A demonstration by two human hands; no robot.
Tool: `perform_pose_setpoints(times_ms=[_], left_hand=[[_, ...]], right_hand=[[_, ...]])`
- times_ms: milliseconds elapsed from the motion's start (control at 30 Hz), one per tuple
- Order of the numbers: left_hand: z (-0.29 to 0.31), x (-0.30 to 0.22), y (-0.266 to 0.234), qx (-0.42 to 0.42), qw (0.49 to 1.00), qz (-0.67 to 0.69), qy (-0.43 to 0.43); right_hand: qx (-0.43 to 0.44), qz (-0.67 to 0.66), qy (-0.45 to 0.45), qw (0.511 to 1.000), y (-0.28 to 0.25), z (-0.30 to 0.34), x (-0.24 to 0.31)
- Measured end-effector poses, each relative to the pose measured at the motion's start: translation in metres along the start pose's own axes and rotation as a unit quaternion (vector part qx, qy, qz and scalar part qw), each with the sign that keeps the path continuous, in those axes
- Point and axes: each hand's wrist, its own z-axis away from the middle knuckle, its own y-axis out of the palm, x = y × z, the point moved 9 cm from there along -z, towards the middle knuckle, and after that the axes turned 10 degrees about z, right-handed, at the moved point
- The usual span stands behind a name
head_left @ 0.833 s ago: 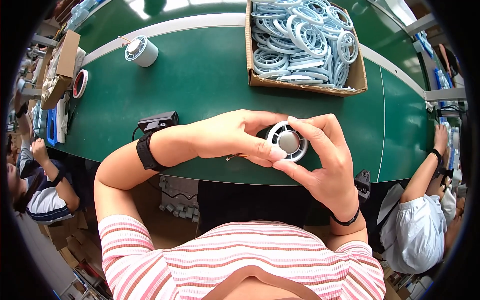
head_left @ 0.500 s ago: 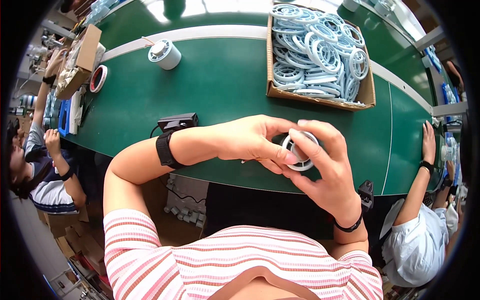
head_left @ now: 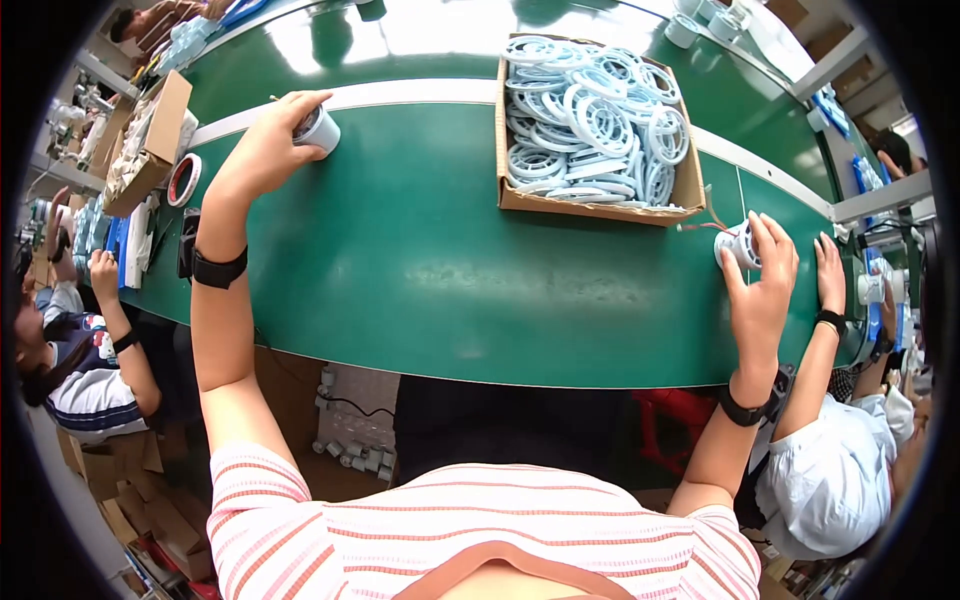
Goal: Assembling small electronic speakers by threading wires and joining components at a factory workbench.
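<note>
At the green table [head_left: 450, 290] here, the left hand [head_left: 262, 150] curls its fingers round a pale-blue plastic cylinder [head_left: 322, 133]; the right hand [head_left: 766, 282] grips a white plastic cylinder [head_left: 738, 243] trailing thin wires.

Here's the pale cylinder [head_left: 323, 133], far left, in my left hand [head_left: 268, 142]; the white slotted cylinder [head_left: 737, 246], wires [head_left: 706, 226] trailing leftward, in my right hand [head_left: 766, 285].

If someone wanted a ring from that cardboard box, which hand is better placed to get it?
Probably the right hand: it is nearer the cardboard box, though it holds a small wired part. The left hand is farther off, gripping a pale cylinder.
</note>
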Motion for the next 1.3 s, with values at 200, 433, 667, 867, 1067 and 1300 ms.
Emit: perform_pose_setpoints(times_ms=[200,433,667,867,1067,1300], left_hand=[[0.018,-0.070,0.040,0.037,0.989,-0.143,-0.021],[0.070,-0.210,0.128,0.018,0.959,-0.132,0.252],[0.066,-0.213,0.133,0.052,0.970,-0.055,0.231],[0.059,-0.207,0.130,0.126,0.972,0.035,0.197],[0.055,-0.182,0.140,0.209,0.948,0.214,0.112],[0.079,-0.183,0.187,0.386,0.736,0.529,-0.174]], right_hand=[[-0.047,-0.040,-0.060,0.996,-0.008,-0.051,0.047],[-0.055,-0.011,-0.135,0.989,0.019,-0.075,0.077],[0.046,-0.117,-0.118,0.985,-0.020,-0.021,0.108],[0.241,-0.140,-0.086,0.956,0.029,0.043,0.112],[0.228,-0.263,-0.088,0.933,0.027,0.052,0.089],[0.172,-0.376,-0.008,0.910,0.012,0.044,0.104]])
